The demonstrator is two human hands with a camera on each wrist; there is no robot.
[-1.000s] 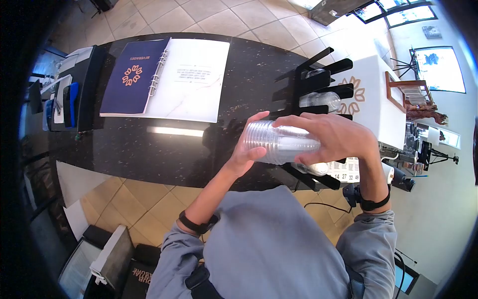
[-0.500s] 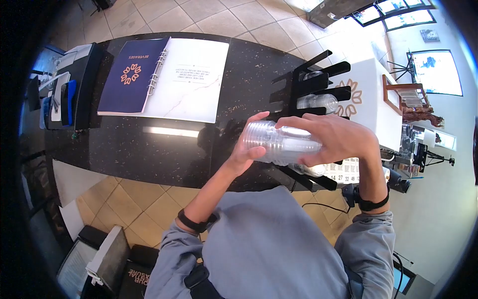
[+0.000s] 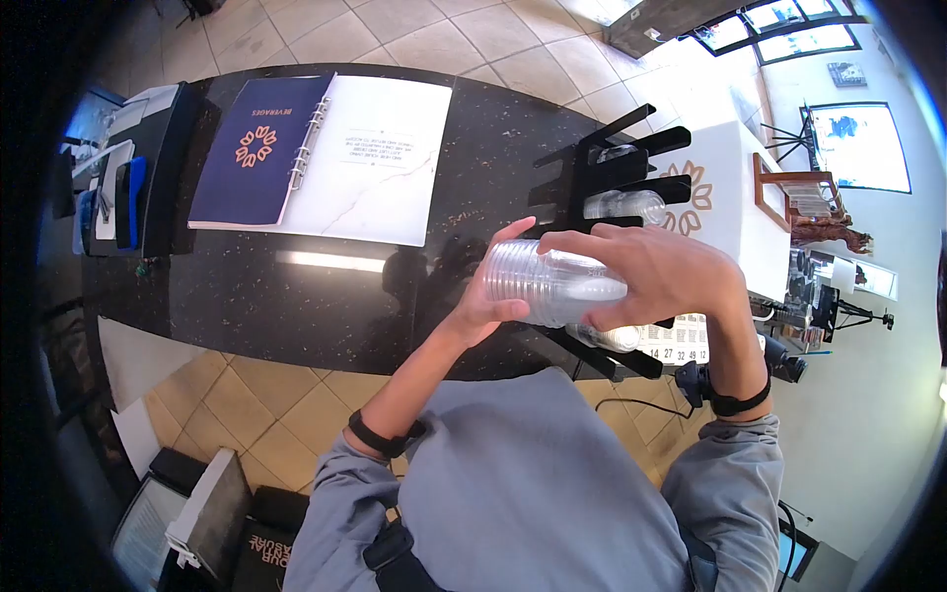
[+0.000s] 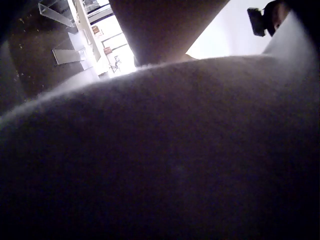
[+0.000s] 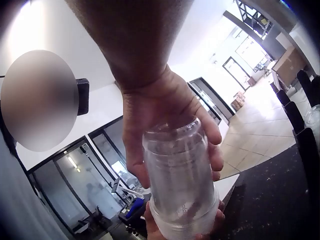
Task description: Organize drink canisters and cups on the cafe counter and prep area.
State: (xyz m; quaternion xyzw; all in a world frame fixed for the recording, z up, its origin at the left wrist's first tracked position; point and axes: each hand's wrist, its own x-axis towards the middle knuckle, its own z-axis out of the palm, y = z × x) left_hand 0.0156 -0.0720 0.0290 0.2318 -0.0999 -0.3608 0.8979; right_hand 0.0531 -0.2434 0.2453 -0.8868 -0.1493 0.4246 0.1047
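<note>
A stack of clear plastic cups point(image 3: 552, 286) lies sideways between my two hands, above the dark counter. My left hand point(image 3: 478, 304) holds the ridged rim end, thumb on the near side and fingers on the far side. Over the base end, my right hand point(image 3: 676, 276) curls its fingers and thumb round the cups. In the right wrist view the cups point(image 5: 180, 175) hang below the right hand point(image 5: 157, 107), with left fingertips round their lower end. The left wrist view is mostly filled by a dark, blurred surface, and the left hand is hidden there.
Just beyond the hands stands a black rack point(image 3: 582, 178) with more clear cups point(image 3: 626, 205) in its slots. An open ring binder point(image 3: 390, 158) lies on the black counter point(image 3: 483, 148). A white box with a flower logo point(image 3: 730, 197) stands right of the rack.
The head view has shifted slightly, so the counter things sit a little further left. Both hands keep their hold on the cups with hardly any movement.
</note>
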